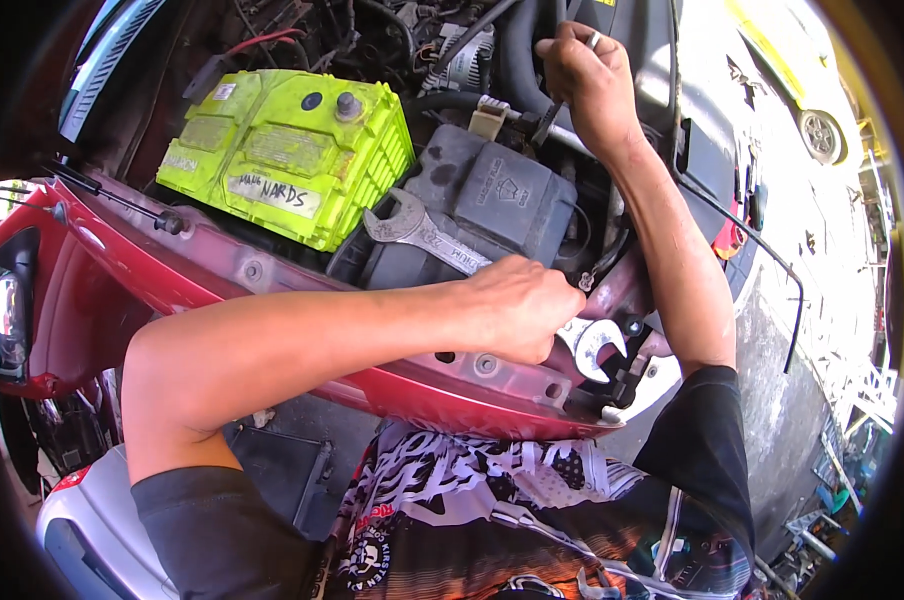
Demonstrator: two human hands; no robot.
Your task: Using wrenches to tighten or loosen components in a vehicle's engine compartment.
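My left hand (528, 308) is wrapped round the middle of a large double open-ended spanner (427, 237). One jaw of the spanner rests over the black fuse-box cover (515, 195); the other sticks out past my knuckles above the front of the red fender. Farther off, my right hand (590, 85) is closed in a fist beside a thick black hose (522, 60). A short dark shaft (546, 125) shows just under that fist; what the fingers hold is mostly hidden. A bright yellow-green car battery (287, 155) sits left of the cover.
The red fender edge (372, 385) runs between my body and the engine bay. A thin black rod (762, 245) slants across on the right. Red cable (262, 42) lies behind the battery. A silver car (102, 530) stands at lower left, a yellow one (797, 75) at far right.
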